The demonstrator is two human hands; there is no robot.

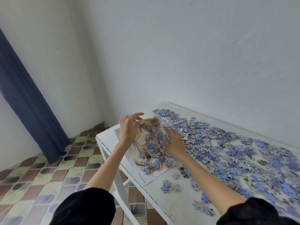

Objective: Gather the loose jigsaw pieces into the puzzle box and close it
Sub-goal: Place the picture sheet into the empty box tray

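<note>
The left hand (129, 127) has its grip clamped on the top edge of the puzzle box (150, 129), tipping it up on the white desk (172, 203). The right hand (174, 140) is spread flat with its fingers apart, pressing on a heap of jigsaw pieces (227, 143) at the box's mouth. Some pieces are inside the box. Many more lie all over the desk to the right. A reference sheet (142, 172) lies under the box.

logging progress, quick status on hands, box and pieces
Left hand gripping tilted puzzle box; right hand open, sweeping pieces in. Most loose pieces spread across table. Reference sheet under box. Box not closed.
</note>
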